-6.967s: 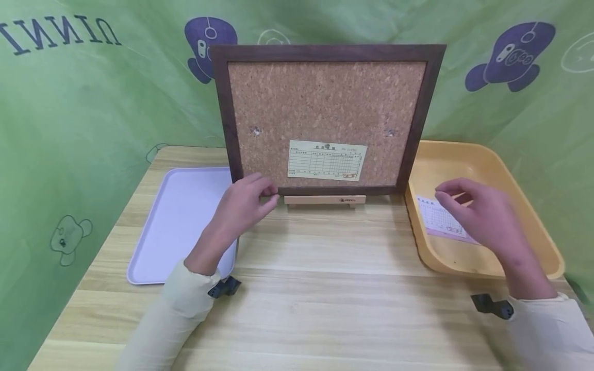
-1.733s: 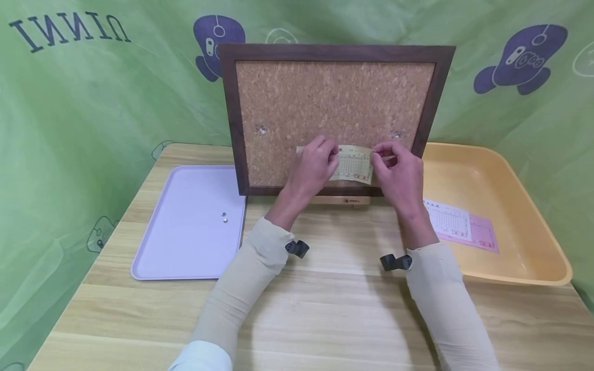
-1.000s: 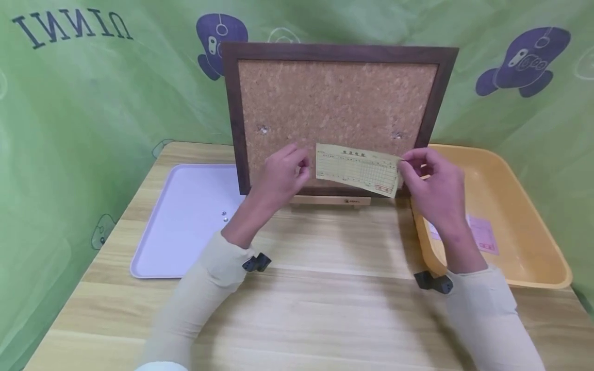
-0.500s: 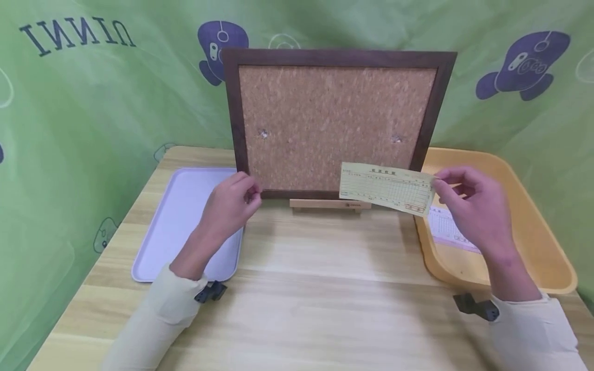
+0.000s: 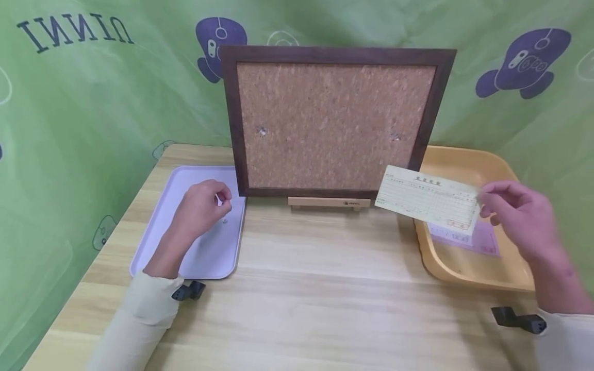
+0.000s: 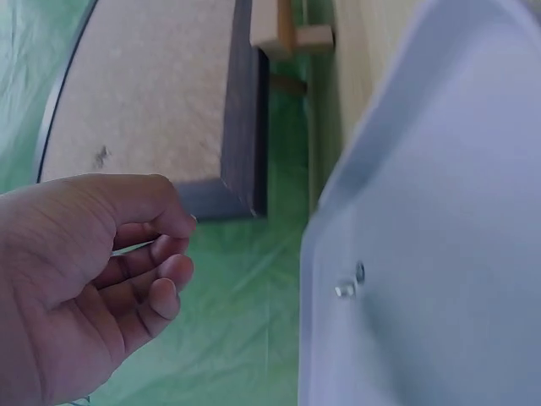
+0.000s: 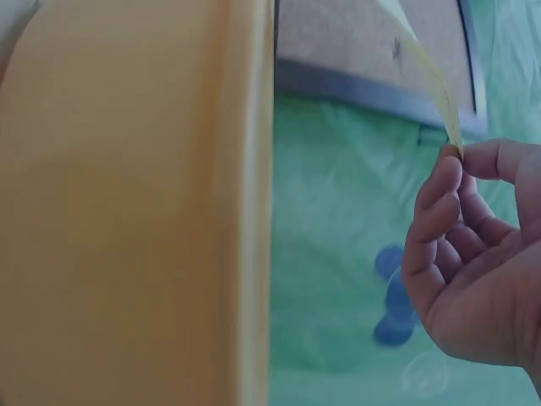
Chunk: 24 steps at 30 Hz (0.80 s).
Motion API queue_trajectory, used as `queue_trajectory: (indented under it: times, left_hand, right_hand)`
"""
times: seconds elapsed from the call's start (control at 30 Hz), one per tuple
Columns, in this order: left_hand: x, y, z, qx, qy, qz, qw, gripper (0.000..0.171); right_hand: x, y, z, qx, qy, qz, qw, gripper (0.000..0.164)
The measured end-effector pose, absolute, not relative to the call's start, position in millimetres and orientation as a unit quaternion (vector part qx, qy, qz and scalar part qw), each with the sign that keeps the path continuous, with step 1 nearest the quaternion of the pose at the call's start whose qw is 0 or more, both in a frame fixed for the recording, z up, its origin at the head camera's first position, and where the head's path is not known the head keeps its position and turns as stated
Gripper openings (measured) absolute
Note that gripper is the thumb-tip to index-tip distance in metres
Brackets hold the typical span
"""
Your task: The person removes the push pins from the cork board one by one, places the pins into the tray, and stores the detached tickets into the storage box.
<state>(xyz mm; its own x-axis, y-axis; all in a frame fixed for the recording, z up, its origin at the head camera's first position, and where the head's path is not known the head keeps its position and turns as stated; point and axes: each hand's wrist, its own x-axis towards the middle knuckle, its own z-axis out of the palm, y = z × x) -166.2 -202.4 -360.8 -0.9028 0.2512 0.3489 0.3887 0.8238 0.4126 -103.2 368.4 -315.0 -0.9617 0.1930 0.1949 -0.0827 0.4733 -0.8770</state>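
My right hand [image 5: 526, 216] pinches the right end of a pale yellow paper receipt [image 5: 424, 198], which hangs tilted over the left side of the yellow bin [image 5: 431, 257]. In the right wrist view the receipt [image 7: 439, 93] is seen nearly edge-on between thumb and fingers. Above the lavender tray [image 5: 204, 263], my left hand [image 5: 199, 211] has thumb and forefinger brought together. A tiny light speck, the pushpin, barely shows at those fingertips in the left wrist view; the fingers hide most of it. Two small pushpins [image 6: 345, 289] lie on the tray.
A dark-framed corkboard [image 5: 336, 118] stands on a small wooden easel [image 5: 325, 202] at the back, with a worn spot near each side. Inside the bin lie a white slip and a pink slip [image 5: 487, 239]. Green printed cloth [image 5: 93, 103] hangs behind the wooden table [image 5: 325, 309].
The receipt has come off the corkboard and moved right with my right hand to the bin. My left hand has moved from the board, left, to above the tray.
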Motion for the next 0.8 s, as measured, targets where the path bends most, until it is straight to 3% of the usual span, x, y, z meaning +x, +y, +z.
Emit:
queue_trajectory:
  times: [0.23,0.43,0.6,0.8]
  left_hand:
    - [-169,-224,-366,-0.133,-0.955,-0.245,0.099,0.006]
    - [-176,-235,-376,-0.117,-0.962,-0.239,0.061,0.005]
    - [-186,-241,-384,-0.111,-0.963,-0.242,0.031,0.006]
    - [-188,-245,-390,-0.109,-0.965,-0.239,0.007,0.006]
  right_hand:
    - [-107,409,-326,-0.063,-0.86,0.504,0.037,0.01]
    - [-117,442,-338,-0.055,-0.899,0.435,-0.014,0.009]
    - [-120,454,-343,-0.061,-0.935,0.346,-0.048,0.041]
    - [-114,458,-346,-0.059,-0.947,0.309,-0.057,0.043]
